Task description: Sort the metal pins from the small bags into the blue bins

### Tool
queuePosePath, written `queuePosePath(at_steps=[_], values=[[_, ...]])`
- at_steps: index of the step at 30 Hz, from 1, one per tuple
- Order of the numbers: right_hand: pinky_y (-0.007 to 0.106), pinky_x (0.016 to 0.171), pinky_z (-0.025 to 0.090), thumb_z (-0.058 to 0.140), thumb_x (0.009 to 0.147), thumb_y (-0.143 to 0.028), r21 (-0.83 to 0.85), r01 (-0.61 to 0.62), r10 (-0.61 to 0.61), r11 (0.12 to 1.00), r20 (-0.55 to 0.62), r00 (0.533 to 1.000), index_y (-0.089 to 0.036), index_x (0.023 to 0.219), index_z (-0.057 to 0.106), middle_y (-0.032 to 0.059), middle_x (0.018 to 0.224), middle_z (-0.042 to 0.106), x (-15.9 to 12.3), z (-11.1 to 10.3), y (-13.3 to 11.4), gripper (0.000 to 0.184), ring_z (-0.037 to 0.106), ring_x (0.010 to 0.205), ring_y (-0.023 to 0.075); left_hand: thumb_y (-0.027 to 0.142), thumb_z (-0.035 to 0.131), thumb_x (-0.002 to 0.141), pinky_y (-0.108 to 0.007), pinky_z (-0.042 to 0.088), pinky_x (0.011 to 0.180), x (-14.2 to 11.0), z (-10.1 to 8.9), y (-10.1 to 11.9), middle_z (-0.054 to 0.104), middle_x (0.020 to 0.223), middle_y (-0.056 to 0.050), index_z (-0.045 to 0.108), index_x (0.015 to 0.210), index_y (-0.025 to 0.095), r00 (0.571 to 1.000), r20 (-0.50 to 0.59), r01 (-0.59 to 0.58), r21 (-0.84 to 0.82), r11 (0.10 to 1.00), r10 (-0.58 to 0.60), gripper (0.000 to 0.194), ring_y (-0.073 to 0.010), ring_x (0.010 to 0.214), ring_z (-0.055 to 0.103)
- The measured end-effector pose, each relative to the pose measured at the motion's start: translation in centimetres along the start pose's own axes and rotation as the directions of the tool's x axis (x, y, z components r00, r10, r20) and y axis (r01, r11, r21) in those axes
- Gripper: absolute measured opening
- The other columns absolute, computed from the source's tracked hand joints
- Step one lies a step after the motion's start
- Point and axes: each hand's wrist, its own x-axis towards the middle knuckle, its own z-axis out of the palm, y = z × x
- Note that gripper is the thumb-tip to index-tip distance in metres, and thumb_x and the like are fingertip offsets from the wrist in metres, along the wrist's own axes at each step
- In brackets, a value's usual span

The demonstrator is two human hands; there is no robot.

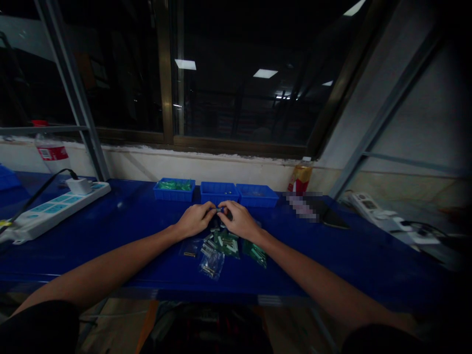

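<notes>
Pinching a small, dark, metallic-looking cylindrical piece (219, 210) from both sides, with fingertips of left hand (195, 220) and right hand (241, 221) closed on it, above the glossy blue tabletop (132, 216) and just short of the middle blue plastic tray (217, 189) by the far edge. Too dim to make out the exact shape of the piece. Judging by the layout, partway along: already in the left blue plastic tray (174, 195), translucent green packets (173, 185); left out toward the near edge, silvery cylinders (208, 247), filled green plastic bags (230, 250) and a clear plastic bag of brass-coloured pins (211, 266). For moving, more room toward the left edge, as far as the long white power strip (61, 207). Tight toward the far edge; near the front edge, careful with the clear bag.
</notes>
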Motion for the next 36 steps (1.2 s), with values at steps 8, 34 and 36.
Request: queuePosePath(at_steps=[8, 34, 36], values=[[0.027, 0.068, 0.039, 0.045, 0.084, -0.024, -0.065, 0.045, -0.044, 0.997, 0.025, 0.999, -0.018, 0.082, 0.053, 0.0025, 0.072, 0.053, 0.07, 0.08, -0.14, 0.01, 0.05, 0.073, 0.0152, 0.031, 0.033, 0.09, -0.021, 0.037, 0.055, 0.05, 0.0, -0.03, 0.06, 0.063, 0.0, 0.054, 0.074, 0.018, 1.0, 0.027, -0.006, 0.014, 1.0, 0.006, 0.029, -0.0135, 0.059, 0.058], [0.028, 0.07, 0.041, 0.049, 0.082, -0.027, 0.019, -0.039, 0.039, 0.999, -0.006, 0.999, -0.019, 0.099, 0.049, 0.002, 0.075, 0.055, -0.02, 0.1, 0.09, 0.02, 0.053, 0.075, 0.016, 0.028, 0.038, 0.089, -0.023, 0.041, 0.059, 0.08, 0.18, -0.07, 0.063, 0.075, -0.001, 0.052, 0.094, 0.019, 0.999, -0.047, 0.001, -0.013, 1.0, -0.001, 0.017, -0.0159, 0.067, 0.061], [0.028, 0.07, 0.041, 0.05, 0.08, -0.024, 0.013, -0.01, 0.01, 1.0, -0.006, 1.0, -0.019, 0.096, 0.049, 0.0021, 0.076, 0.054, 0.02, 0.11, 0.09, 0.016, 0.053, 0.076, 0.016, 0.028, 0.036, 0.09, -0.023, 0.041, 0.06, 0.06, 0.13, -0.03, 0.063, 0.075, -0.001, 0.052, 0.093, 0.019, 0.999, -0.043, 0.001, -0.011, 1.0, -0.001, 0.018, -0.0159, 0.068, 0.061]])
